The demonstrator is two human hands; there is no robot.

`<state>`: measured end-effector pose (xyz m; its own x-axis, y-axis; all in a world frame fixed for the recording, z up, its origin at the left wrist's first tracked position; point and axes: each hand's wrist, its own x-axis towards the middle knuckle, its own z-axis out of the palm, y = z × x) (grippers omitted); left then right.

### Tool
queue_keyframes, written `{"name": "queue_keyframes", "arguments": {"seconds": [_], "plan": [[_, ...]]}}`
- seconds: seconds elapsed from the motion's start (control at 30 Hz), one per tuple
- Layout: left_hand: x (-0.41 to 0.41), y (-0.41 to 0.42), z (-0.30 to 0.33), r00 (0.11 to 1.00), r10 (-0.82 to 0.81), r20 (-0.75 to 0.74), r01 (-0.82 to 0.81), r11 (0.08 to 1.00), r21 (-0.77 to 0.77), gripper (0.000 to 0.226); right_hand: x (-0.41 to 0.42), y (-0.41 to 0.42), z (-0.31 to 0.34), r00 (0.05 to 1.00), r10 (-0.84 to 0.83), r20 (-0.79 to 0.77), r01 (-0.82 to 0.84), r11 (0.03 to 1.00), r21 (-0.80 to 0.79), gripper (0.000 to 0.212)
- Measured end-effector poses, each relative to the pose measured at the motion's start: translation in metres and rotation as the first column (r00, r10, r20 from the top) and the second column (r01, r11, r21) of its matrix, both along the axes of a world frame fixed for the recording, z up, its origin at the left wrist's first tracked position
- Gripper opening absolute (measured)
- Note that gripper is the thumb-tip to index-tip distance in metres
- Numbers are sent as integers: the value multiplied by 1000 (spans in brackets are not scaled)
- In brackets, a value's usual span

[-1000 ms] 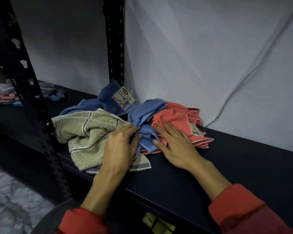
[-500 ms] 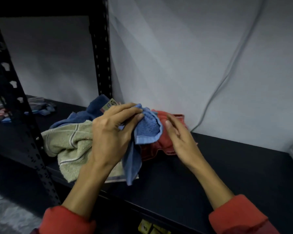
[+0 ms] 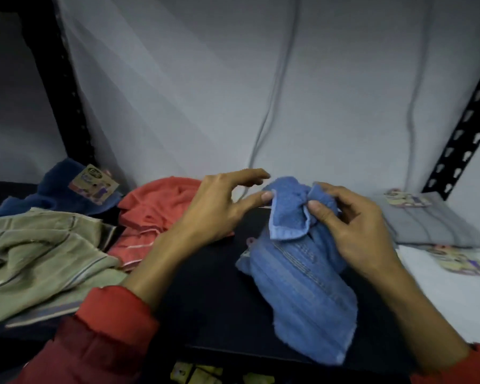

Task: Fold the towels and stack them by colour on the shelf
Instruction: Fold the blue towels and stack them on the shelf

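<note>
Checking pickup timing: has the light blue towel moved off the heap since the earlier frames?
Yes. The light blue towel has left the heap beside the red towel, moving right, now held over bare shelf.

Crumpled light-blue towel [image 3: 302, 275], pinched upright
</note>
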<state>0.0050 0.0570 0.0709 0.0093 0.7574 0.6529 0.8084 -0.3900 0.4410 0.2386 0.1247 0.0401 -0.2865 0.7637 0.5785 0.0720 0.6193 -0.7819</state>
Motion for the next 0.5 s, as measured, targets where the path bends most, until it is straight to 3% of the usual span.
{"name": "queue_keyframes", "arguments": {"seconds": [0.13, 0.23, 0.3, 0.5], "plan": [[-17, 42, -50, 965, 65, -254, -141, 946, -291, 66, 28, -1, -27, 986, -83, 144, 84, 996, 3, 11], [-37, 55, -87, 834, 145, -532, -450, 737, -505, 73, 24, -6, -49, 928, -36, 371, 35, 999, 10, 14], [-51, 53, -94, 772, 172, -612, -552, 658, -512, 72, 21, -7, -58, 888, -19, 459, 12, 1000, 17, 15], [-102, 35, -89, 734, 187, -652, -614, 592, -522, 69, 25, -3, -60, 877, -15, 481, -5, 999, 39, 15]]}}
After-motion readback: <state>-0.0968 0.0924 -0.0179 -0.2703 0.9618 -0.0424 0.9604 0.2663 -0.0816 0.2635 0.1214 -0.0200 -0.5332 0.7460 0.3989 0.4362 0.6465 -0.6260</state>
